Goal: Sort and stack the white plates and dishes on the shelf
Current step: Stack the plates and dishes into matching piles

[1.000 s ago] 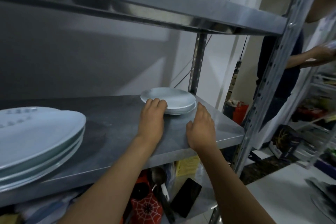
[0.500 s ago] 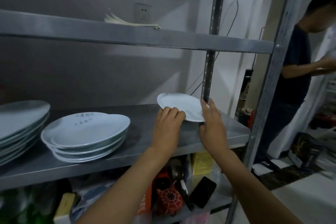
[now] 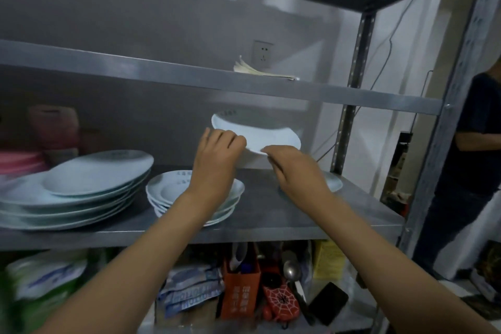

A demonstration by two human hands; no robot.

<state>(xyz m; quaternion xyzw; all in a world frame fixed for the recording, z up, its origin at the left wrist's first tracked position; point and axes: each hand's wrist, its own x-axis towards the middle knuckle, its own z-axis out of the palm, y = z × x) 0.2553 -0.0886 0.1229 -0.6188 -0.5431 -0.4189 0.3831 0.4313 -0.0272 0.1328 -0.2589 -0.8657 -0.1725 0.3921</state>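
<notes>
From the head camera I see both hands raised in front of the middle shelf, holding one white plate in the air above it. My left hand pinches the plate's near-left rim, fingers curled over the edge. My right hand pinches the near-right rim, fingertips on the edge. The plate tilts slightly, its far side higher, with small dark markings along the far rim. It touches nothing but my hands.

Below my left wrist sits a stack of small dishes on the shelf, partly hidden by my forearm. To its left, close beside it, is a stack of large plates, the top one tilted and off-centre. Behind my right hand another plate rests on the shelf near the right post; only its edge shows.

At the far left of the shelf are blurred pink things; I cannot tell what they are. On the shelf above lies a sheaf of papers, below a wall socket. The lower shelf holds packets, an orange box, a spoon and a dark phone. Another person in dark clothes stands at the right.
</notes>
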